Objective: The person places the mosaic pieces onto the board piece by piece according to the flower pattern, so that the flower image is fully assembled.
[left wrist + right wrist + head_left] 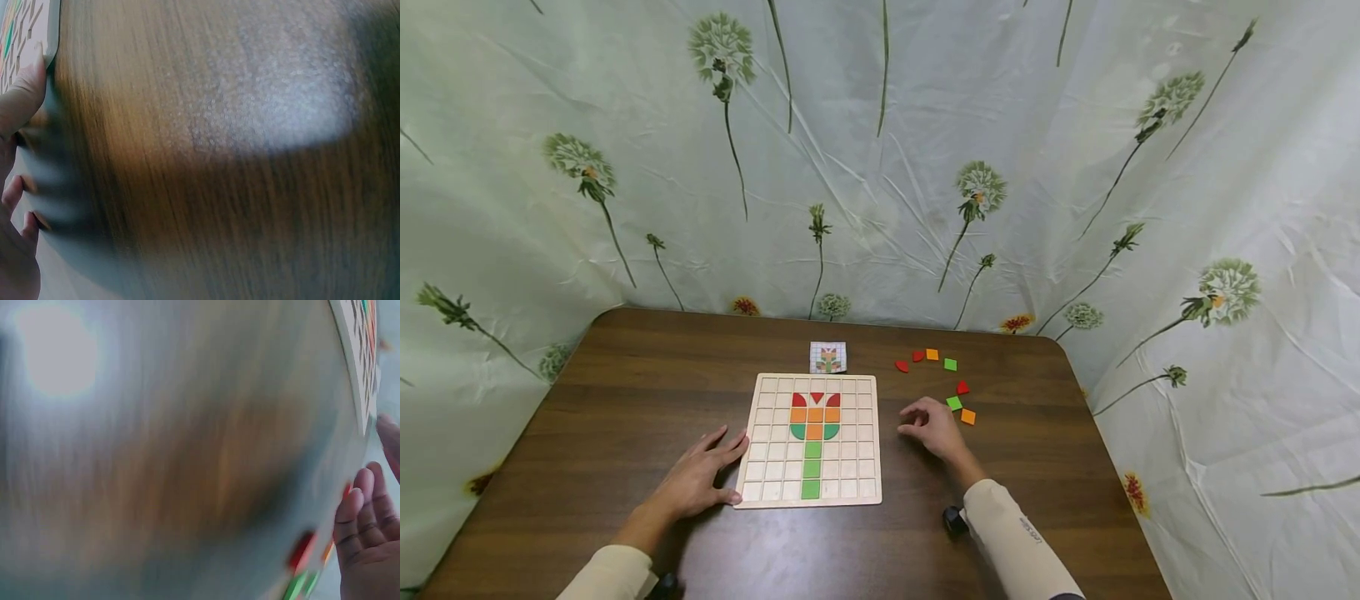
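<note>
A pale wooden grid board (pixel 775 471) lies on the table, bearing a tulip pattern of red, orange, dark green and light green tiles. My left hand (pixel 696 475) rests with spread fingers along the board's left edge; its thumb (pixel 31 84) touches the lower-left corner. To the right of the board, my right hand (pixel 936 429) hovers with loosely bent fingers. The right wrist view shows a gap between the thumb and the other fingers (pixel 369 512), and no tile is visible there. Just beyond that hand lie a light green tile (pixel 954 403), an orange tile (pixel 968 417) and a red triangle (pixel 963 387).
A small pattern card (pixel 828 357) with a similar flower lies behind the board. More loose pieces are at the back right: two red ones (pixel 902 366), an orange square (pixel 932 354) and a light green square (pixel 951 364). A flowered curtain (pixel 887 167) hangs behind the brown table (pixel 655 367).
</note>
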A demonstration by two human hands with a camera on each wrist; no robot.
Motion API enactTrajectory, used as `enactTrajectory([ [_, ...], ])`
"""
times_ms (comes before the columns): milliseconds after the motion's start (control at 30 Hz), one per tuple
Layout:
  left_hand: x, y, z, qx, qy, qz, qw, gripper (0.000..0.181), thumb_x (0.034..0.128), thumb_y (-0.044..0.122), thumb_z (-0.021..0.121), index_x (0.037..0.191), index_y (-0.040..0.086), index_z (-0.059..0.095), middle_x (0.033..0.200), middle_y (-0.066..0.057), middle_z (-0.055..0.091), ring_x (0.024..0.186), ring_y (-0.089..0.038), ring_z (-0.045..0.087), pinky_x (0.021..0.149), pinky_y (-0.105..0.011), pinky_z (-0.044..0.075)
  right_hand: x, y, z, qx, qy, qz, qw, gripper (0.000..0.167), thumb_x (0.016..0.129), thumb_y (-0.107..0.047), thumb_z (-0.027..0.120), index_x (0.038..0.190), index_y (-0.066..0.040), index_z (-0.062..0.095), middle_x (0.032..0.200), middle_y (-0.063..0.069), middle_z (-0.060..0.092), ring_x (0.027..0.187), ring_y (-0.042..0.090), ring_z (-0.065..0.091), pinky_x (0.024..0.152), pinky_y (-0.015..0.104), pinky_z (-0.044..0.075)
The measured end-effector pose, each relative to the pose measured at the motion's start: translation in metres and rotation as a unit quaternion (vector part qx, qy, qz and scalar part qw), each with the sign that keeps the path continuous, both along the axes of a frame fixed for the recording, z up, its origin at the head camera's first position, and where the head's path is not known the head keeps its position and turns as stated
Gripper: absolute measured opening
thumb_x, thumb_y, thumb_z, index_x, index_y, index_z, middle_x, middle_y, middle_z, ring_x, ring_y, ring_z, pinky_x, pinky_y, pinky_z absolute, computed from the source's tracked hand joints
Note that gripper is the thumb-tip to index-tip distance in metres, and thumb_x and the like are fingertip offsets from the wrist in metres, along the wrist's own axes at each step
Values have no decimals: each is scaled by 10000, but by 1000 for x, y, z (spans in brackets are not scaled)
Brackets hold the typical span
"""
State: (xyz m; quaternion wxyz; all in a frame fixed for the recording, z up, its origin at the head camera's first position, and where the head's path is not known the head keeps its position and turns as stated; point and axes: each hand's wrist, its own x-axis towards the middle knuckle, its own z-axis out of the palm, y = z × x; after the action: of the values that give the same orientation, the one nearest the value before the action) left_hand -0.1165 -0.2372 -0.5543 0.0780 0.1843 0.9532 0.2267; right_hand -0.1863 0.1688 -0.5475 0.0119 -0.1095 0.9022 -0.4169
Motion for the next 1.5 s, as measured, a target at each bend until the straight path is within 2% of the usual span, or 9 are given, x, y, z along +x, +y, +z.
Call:
enactTrajectory([
  [133,0,0,0,-6,-21,-4,10000,914,652,416,830,1397,19,478,1463,-181,433,1358,-474,259,1041,-669,226,-8,26,3,243,-45,-295,9993,202,713,-47,833,891,-35,738,829,38,621,632,87,489,566,222,421],
  [367,0,-1,-1,33,60,-67,10000,906,646,402,836,1388,14,490,1453,-185,444,1350,-476,271,1040,-664,226,-14,50,5,593,-357,-458,9965,217,719,-27,825,918,-19,738,916,68,644,648,103,514,588,241,435],
  [667,-2,-2,-1,-14,30,-78,10000,915,651,424,829,1394,16,483,1463,-176,434,1359,-474,263,1045,-657,227,-20,55,5,955,-540,-246,9937,220,742,-2,797,950,20,726,961,114,661,652,113,542,586,243,457],
  [867,0,-3,0,61,132,-148,9998,913,640,422,834,1381,7,498,1443,-178,460,1343,-484,291,1029,-662,257,-23,56,2,1120,-643,-243,9913,177,741,5,792,905,7,725,815,53,679,658,117,575,637,282,500],
  [1033,0,-2,1,93,193,-139,9997,903,631,407,841,1373,11,511,1432,-174,476,1334,-483,307,1024,-661,271,-26,55,2,1121,-810,-300,9899,160,730,-8,806,851,-10,701,727,6,613,662,124,546,638,281,480],
  [1267,0,-2,-2,98,178,-88,9998,914,625,407,842,1377,13,504,1436,-178,468,1334,-479,294,1007,-682,272,-25,55,5,1109,-850,-327,9896,185,715,-20,824,807,-29,663,704,3,597,650,127,537,626,277,473],
  [1500,0,-2,-2,102,152,-43,9998,919,625,404,842,1383,17,495,1445,-172,459,1344,-474,284,1022,-674,255,-26,55,5,1095,-960,-378,9886,185,721,-26,823,855,-19,696,718,12,587,653,146,516,612,271,454],
])
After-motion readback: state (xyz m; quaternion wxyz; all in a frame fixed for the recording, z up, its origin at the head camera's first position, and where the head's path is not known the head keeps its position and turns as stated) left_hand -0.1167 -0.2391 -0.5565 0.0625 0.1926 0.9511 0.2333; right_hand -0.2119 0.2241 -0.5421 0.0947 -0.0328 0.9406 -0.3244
